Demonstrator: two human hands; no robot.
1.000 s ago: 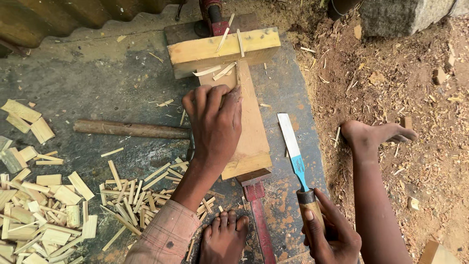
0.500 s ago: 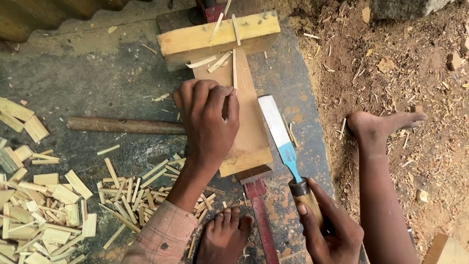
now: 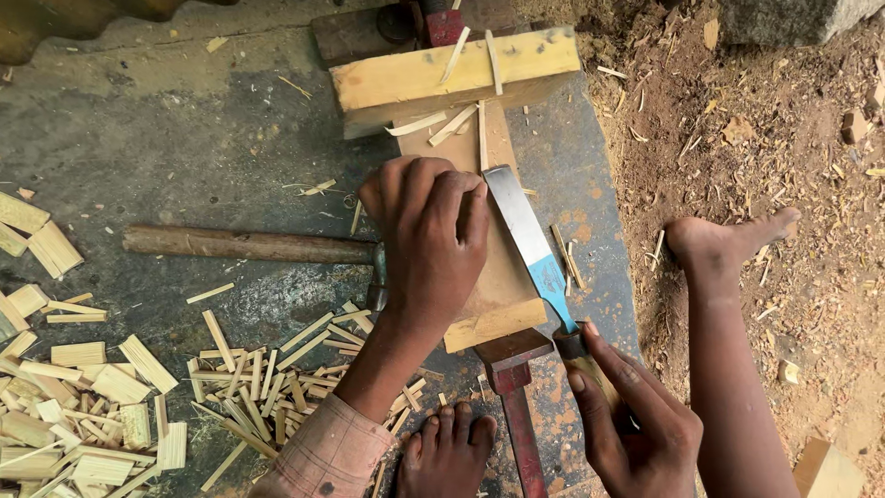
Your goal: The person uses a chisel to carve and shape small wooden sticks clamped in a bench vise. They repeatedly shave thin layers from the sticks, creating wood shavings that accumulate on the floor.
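Observation:
My left hand point(image 3: 426, 235) rests curled on a flat wooden board point(image 3: 493, 277), fingers closed over something small that I cannot make out. My right hand point(image 3: 631, 424) grips the wooden handle of a broad chisel point(image 3: 530, 242) with a blue band. Its steel blade lies flat on the board, the tip beside my left fingertips. A thick pale wooden block point(image 3: 456, 78) lies across the board's far end, with thin slivers on it.
A hammer point(image 3: 249, 245) with a wooden handle lies left of the board. Heaps of split wood sticks point(image 3: 101, 406) cover the left floor. My bare feet point(image 3: 447, 452) point(image 3: 728, 242) rest near the board. A red metal bar point(image 3: 516, 415) runs under the board. Dirt lies to the right.
My right hand has slid the chisel up and left onto the board, bringing its blade tip next to my left fingers. My left hand has curled tighter.

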